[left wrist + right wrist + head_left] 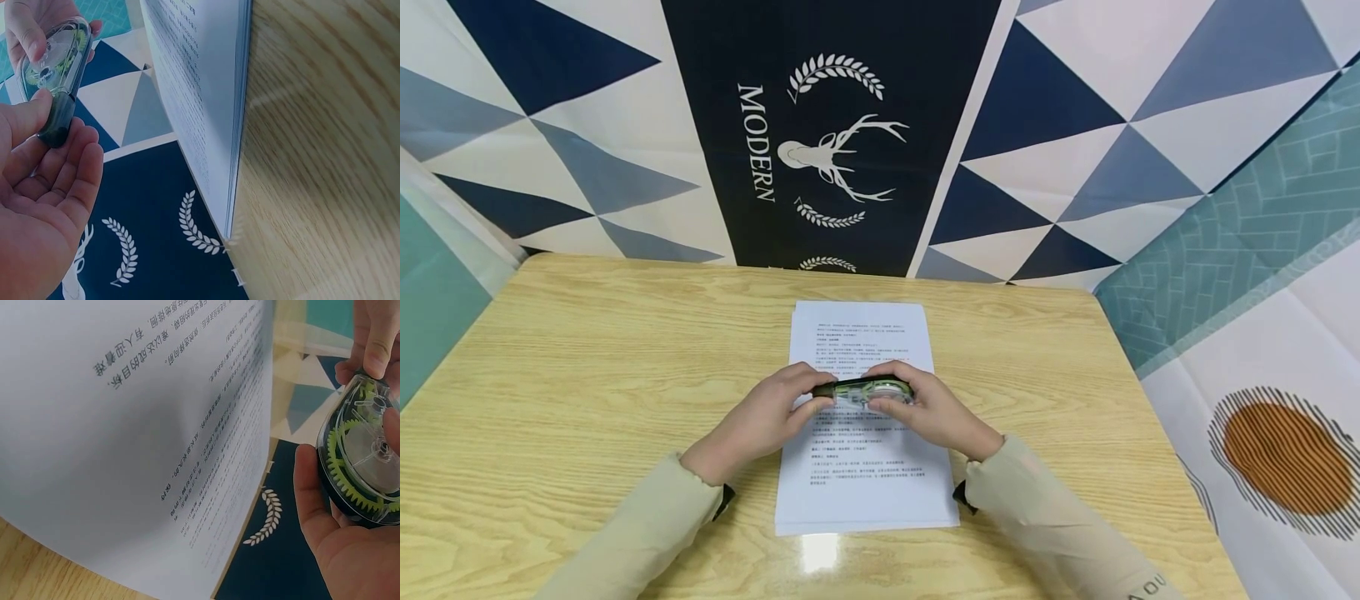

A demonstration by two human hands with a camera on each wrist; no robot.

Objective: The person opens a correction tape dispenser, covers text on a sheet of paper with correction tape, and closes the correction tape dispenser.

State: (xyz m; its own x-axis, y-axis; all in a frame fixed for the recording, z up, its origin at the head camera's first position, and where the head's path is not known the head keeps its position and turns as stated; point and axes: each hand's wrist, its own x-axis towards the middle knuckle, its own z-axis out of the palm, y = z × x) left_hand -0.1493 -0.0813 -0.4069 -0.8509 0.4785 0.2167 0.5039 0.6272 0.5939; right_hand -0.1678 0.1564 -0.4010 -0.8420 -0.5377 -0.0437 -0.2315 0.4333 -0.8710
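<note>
A correction tape dispenser (874, 392) with a clear case and green gears (342, 472) is held level above the printed paper stack (865, 504). My right hand (942, 414) grips its wide body, thumb on the near face and fingers around the far side. At the narrow end, my left hand (762, 418) pinches the dark cap (59, 120) between thumb and index finger. The other left fingers are loosely curled below it in the left wrist view. The cap covers the tip of the dispenser, and both hands are apart from the paper.
The paper stack lies on a wood-grain table (625, 375), its long side running away from me. Behind the table's far edge hangs a patterned cloth (835, 158) with a deer head and triangles. Another printed cloth (1247, 400) is on the right.
</note>
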